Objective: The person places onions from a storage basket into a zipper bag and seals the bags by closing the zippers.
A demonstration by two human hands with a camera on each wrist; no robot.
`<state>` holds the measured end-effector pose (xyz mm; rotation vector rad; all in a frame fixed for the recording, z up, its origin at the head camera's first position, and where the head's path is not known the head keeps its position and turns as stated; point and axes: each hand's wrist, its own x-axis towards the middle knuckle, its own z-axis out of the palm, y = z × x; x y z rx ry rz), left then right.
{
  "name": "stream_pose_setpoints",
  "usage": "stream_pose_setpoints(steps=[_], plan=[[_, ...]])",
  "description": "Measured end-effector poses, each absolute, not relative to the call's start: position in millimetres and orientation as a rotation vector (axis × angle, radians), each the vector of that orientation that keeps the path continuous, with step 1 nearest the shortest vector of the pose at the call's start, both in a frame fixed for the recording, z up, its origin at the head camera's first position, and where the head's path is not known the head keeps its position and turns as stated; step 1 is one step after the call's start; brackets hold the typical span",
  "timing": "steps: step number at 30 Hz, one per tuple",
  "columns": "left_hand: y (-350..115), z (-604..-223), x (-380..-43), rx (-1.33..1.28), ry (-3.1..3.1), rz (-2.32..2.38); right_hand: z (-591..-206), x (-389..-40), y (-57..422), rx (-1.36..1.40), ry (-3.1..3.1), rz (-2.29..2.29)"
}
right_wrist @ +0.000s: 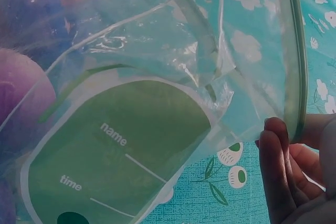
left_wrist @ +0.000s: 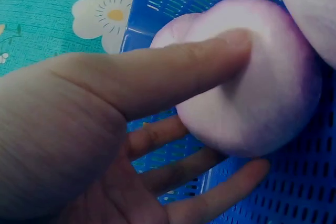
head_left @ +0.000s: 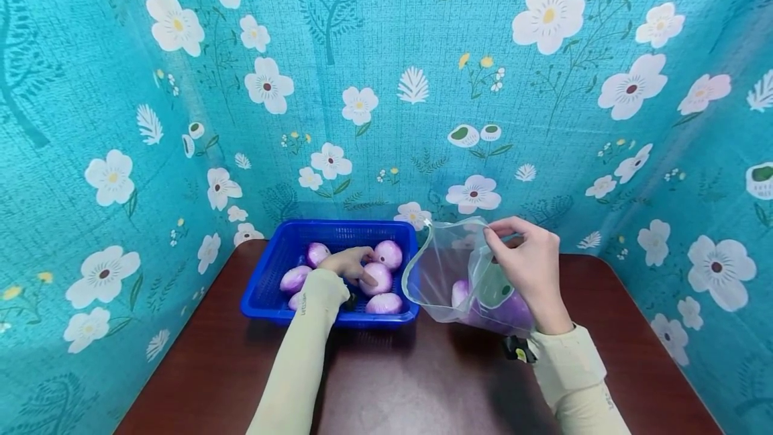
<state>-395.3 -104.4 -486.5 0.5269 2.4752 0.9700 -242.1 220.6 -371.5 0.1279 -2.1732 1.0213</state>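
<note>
My left hand (head_left: pixel 350 264) is over the blue basket (head_left: pixel 256 294) and grips a purple onion (head_left: pixel 376 282). In the left wrist view the thumb lies across the top of this onion (left_wrist: pixel 278 93), with the fingers round its lower side. Other purple onions (head_left: pixel 383 303) lie about it in the basket. My right hand (head_left: pixel 527 267) pinches the rim of a clear zip bag (head_left: pixel 447 267), whose mouth gapes toward the basket. Inside the bag, purple onions (head_left: pixel 513 307) sit low, partly behind a green label (right_wrist: pixel 126 145) printed "name" and "time".
Basket and bag stand side by side on a dark brown table (head_left: pixel 386 381). A turquoise flowered cloth (head_left: pixel 386 173) hangs close behind the table and along both sides. The bag's near rim comes close to the basket's right wall.
</note>
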Motion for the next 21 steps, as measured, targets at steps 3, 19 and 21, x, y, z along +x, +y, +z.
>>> stream_pose_setpoints(steps=[3, 19, 21], plan=[[-102.5, -487.8, -395.1, 0.533, 2.455, 0.971, -371.5, -241.7, 220.5, 0.123, -2.177, 1.016], [-101.6, -480.4, -392.2, 0.602, 2.49, 0.91, -371.6, -240.3, 221.3, 0.132, -2.166, 1.028], [-101.3, -475.2, -391.5, 0.633, 2.531, 0.878, -371.3, -240.6, 221.7, 0.127, -2.168, 1.027]])
